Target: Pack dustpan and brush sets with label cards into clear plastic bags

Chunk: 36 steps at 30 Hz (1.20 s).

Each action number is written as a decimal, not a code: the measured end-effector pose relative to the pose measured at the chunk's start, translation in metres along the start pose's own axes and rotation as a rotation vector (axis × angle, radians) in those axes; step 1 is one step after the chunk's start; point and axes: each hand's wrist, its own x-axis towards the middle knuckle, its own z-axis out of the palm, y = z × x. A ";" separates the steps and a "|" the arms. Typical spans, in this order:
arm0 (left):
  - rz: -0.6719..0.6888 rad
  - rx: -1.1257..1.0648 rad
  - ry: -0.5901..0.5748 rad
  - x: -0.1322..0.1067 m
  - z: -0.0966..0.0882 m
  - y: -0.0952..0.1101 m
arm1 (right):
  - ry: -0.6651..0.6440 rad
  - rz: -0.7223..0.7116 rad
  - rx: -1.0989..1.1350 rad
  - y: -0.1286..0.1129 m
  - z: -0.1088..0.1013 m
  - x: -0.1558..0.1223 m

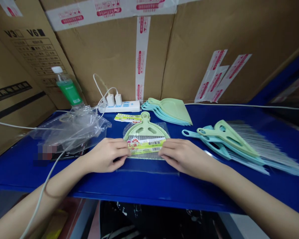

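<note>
A light green hand brush (146,125) lies on the blue table in front of me, inside a clear plastic bag (161,167) with its handle pointing away. Across its grey bristles runs a yellow-green printed label (146,146). My left hand (109,154) has its fingers closed at the label's left end. At the right end, my right hand (183,155) is closed in the same way, fingertips on the label and bag. Whether the label is inside or on top of the bag, I cannot tell. The plastic extends past the bristles towards me.
Stacked dustpans (173,109) lie behind; loose brushes (241,144) are at right. More labels (129,118) sit near a white power strip (129,106). At left are crumpled plastic bags (72,127), a bottle (70,89) and a white cable (50,174) crossing my left forearm. Cardboard boxes (109,59) stand behind.
</note>
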 end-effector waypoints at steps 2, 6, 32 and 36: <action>0.001 -0.009 -0.003 0.000 -0.001 0.000 | -0.012 0.002 0.038 0.001 -0.003 -0.001; -0.006 -0.005 -0.006 0.000 -0.002 0.001 | -0.019 0.024 0.083 0.001 -0.006 -0.003; 0.127 0.404 0.021 -0.001 0.006 0.008 | 0.099 -0.220 -0.352 -0.004 -0.002 -0.001; 0.115 0.407 -0.010 0.000 0.005 0.009 | 0.102 -0.214 -0.368 -0.005 0.000 -0.001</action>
